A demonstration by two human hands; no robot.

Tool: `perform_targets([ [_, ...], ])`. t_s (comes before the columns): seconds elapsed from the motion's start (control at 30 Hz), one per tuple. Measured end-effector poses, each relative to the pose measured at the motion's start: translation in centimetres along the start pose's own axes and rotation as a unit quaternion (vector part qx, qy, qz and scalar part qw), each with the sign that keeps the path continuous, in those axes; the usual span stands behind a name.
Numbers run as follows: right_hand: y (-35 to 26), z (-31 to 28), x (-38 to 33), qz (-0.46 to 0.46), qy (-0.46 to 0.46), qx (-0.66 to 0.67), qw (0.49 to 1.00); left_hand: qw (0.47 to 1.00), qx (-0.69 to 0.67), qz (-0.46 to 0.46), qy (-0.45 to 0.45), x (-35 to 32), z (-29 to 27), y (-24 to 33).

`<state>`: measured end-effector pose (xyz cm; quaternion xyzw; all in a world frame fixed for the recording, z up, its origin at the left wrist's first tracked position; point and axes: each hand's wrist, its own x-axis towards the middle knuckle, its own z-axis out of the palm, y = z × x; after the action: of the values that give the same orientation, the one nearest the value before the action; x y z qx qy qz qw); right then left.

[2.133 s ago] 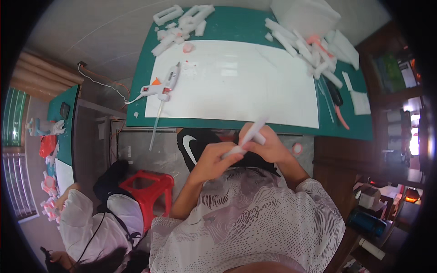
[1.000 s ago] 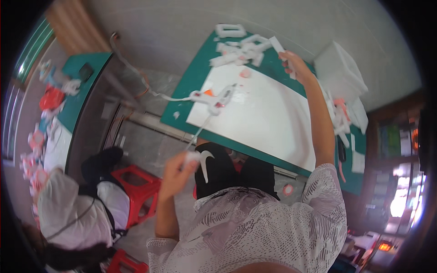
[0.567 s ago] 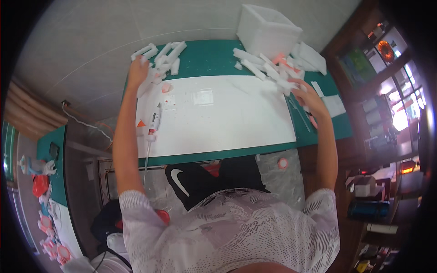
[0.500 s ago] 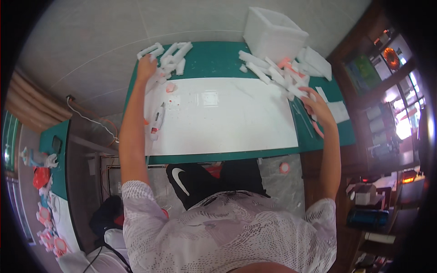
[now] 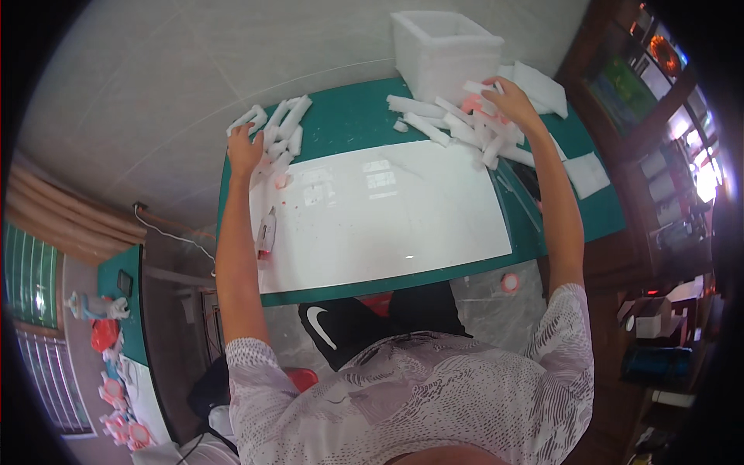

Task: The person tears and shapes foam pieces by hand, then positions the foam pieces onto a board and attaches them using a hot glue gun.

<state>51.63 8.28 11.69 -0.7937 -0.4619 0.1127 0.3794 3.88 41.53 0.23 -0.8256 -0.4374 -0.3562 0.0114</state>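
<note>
My left hand [image 5: 246, 153] rests at the left end of the table, fingers apart, touching the edge of a pile of white foam strips [image 5: 294, 115]. A looped white foam piece [image 5: 252, 118] lies just beyond its fingertips. At the far right, my right hand [image 5: 514, 107] reaches over a second heap of foam strips [image 5: 463, 130]. Its thumb and fingers close on a short white foam piece [image 5: 477, 87]. Pinkish-orange pieces [image 5: 471, 103] show beneath that hand. Near my left forearm lies a slim white tool [image 5: 266, 232] with a red end, its kind unclear.
A white foam box [image 5: 449, 62], open at the top, stands behind the right heap. Foam slabs [image 5: 540, 87] and a flat white sheet [image 5: 587, 174] lie to its right. A glossy white board [image 5: 387, 225] covers much of the green table [image 5: 353, 105]. Shelves [image 5: 659, 302] stand right.
My right hand has moved from the heap's near right side to its back, over the pinkish pieces. My left hand stays by the left pile, fingers more spread. The whole view has shifted and tilted.
</note>
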Motion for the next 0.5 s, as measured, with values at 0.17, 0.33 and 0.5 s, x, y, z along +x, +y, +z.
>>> perform_targets([
  [0.17,3.4,-0.1,3.9,0.057,0.034,-0.039,0.997,0.994,-0.097,0.045,0.014,2.7,0.7,2.7],
  [0.33,5.0,1.1,5.5,-0.059,0.052,-0.127,0.989,0.992,-0.070,0.100,-0.034,6.2,2.9,2.2],
  [0.5,3.2,1.7,3.8,-0.141,0.091,-0.090,0.982,0.988,0.006,0.041,-0.148,8.7,5.4,4.4],
])
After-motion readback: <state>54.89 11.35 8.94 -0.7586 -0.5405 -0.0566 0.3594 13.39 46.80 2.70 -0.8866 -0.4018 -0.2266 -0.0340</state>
